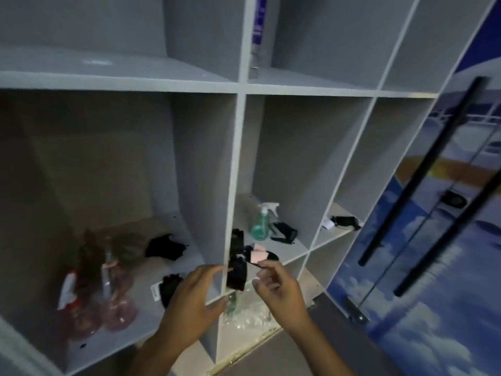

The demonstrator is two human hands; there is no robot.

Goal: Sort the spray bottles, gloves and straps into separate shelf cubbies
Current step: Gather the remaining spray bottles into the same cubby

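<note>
My right hand (273, 286) pinches a black strap (238, 263) with a pink tag, which hangs in front of the shelf divider. My left hand (189, 297) hovers just left of the strap with fingers relaxed; whether it touches the strap is unclear. The left cubby holds pink spray bottles (116, 305), a red-and-white sprayer and black gloves (165, 248). A green spray bottle (261, 222) and a black strap (284, 232) sit in the middle cubby. Another black item (344, 221) lies in the right cubby.
The grey shelf unit (238, 158) has empty upper cubbies; a purple can (257, 28) stands in one. A lower cubby holds clear plastic wrap and a bottle (244, 313). A glass door with black bar handles (423, 169) stands at right.
</note>
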